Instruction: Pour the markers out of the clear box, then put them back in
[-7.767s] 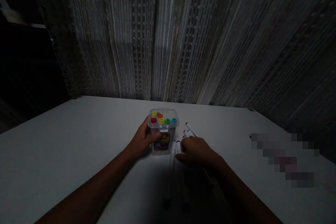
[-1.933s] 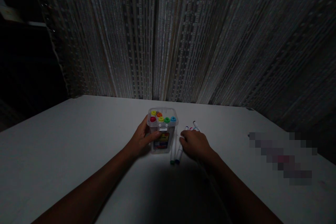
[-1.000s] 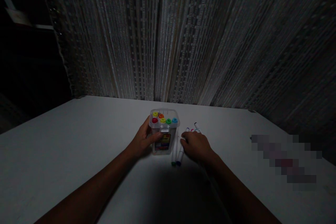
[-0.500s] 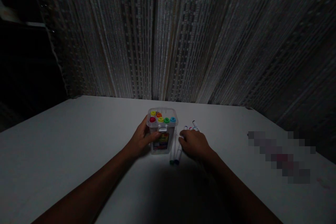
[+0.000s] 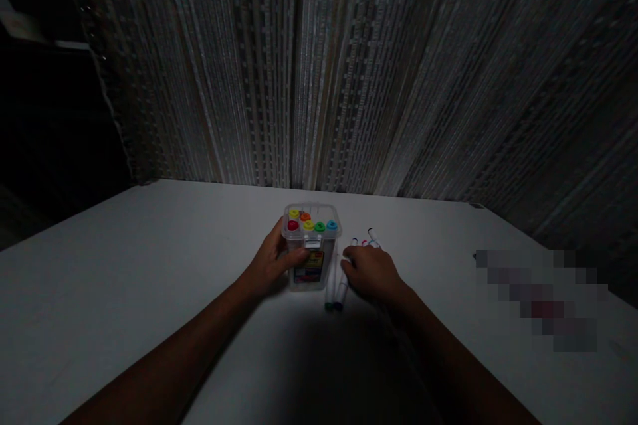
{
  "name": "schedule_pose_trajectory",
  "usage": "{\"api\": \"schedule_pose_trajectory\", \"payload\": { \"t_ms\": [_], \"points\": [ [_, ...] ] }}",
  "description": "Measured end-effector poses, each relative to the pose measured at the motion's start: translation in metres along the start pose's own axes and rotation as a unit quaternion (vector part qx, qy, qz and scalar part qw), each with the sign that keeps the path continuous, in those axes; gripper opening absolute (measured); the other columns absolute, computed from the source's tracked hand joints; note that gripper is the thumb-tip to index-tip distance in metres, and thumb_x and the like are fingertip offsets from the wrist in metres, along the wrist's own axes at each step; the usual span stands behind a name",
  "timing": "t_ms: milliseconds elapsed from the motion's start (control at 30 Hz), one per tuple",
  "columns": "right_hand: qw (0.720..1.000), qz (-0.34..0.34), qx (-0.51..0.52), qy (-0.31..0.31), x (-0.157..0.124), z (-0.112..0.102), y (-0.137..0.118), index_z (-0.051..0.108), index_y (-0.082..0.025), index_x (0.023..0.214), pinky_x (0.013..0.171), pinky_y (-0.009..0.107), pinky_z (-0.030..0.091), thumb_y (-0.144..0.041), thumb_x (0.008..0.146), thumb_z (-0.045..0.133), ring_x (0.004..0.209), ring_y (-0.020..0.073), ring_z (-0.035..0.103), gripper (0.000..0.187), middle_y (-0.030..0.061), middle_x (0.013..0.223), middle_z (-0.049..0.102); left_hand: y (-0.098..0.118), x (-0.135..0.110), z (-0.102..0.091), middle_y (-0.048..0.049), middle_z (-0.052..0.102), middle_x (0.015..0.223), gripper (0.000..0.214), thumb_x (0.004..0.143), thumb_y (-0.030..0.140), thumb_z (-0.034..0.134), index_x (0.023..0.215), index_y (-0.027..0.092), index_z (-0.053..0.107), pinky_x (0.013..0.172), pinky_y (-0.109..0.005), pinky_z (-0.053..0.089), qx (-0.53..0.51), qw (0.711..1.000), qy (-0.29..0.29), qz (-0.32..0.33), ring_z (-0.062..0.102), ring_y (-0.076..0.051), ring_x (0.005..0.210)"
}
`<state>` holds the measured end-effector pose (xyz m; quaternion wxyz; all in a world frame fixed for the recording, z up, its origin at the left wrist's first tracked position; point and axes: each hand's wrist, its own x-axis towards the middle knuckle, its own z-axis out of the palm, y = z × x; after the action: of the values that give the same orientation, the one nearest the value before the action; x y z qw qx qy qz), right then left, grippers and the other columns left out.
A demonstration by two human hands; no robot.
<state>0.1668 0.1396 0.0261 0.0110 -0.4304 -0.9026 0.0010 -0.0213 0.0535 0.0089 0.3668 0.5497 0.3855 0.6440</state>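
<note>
the right hand (image 5: 371, 273) hides most of the farther markers (image 5: 371, 237).

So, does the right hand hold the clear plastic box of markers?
No, the left hand holds the clear plastic box; the right hand is beside loose white markers.

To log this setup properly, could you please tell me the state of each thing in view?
clear plastic marker box: upright, lid on, coloured marker caps showing through
left hand: gripping the box
right hand: loosely curled, holding nothing visible
two loose markers: lying side by side
farther markers: lying beyond the right hand, partly hidden
</note>
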Motion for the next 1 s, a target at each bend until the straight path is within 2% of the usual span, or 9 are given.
{"api": "schedule_pose_trajectory", "payload": {
  "t_ms": [267, 867, 1000],
  "points": [
    [1.0, 0.0, -0.001, -0.001, -0.0011, -0.0006, -0.0006, 0.066, -0.018, 0.089, 0.067, 0.031, 0.035, -0.03, 0.088, 0.041, 0.085, 0.0231, 0.062, 0.027, 0.0116, 0.089, 0.069, -0.0004, -0.0006, 0.001, -0.0113, 0.066, 0.115, 0.052, 0.073, 0.036, 0.072, 0.118, 0.018, 0.054, 0.088, -0.039, 0.049, -0.012, 1.0, 0.003, -0.003, 0.062, -0.029, 0.105],
    [1.0, -0.003, 0.003, 0.005, -0.001, -0.0005, -0.0017, 0.065, -0.017, 0.087, 0.068, 0.032, 0.038, -0.029, 0.088, 0.041, 0.087, 0.024, 0.063, 0.027, 0.0119, 0.09, 0.07, -0.0001, -0.0011, 0.0007, -0.0125, 0.065, 0.117, 0.054, 0.074, 0.035, 0.071, 0.122, 0.018, 0.052, 0.094, -0.042, 0.047, -0.006, 1.0, -0.001, -0.003, 0.061, -0.03, 0.107],
    [1.0, -0.01, 0.011, -0.005, -0.0009, -0.0005, -0.0013, 0.066, -0.018, 0.093, 0.071, 0.032, 0.039, -0.028, 0.089, 0.041, 0.09, 0.0234, 0.063, 0.027, 0.0117, 0.095, 0.07, -0.0012, -0.001, -0.0003, -0.0124, 0.066, 0.115, 0.054, 0.074, 0.036, 0.071, 0.122, 0.018, 0.053, 0.092, -0.042, 0.048, -0.006, 1.0, -0.001, -0.006, 0.061, -0.031, 0.107]
  ]
}}
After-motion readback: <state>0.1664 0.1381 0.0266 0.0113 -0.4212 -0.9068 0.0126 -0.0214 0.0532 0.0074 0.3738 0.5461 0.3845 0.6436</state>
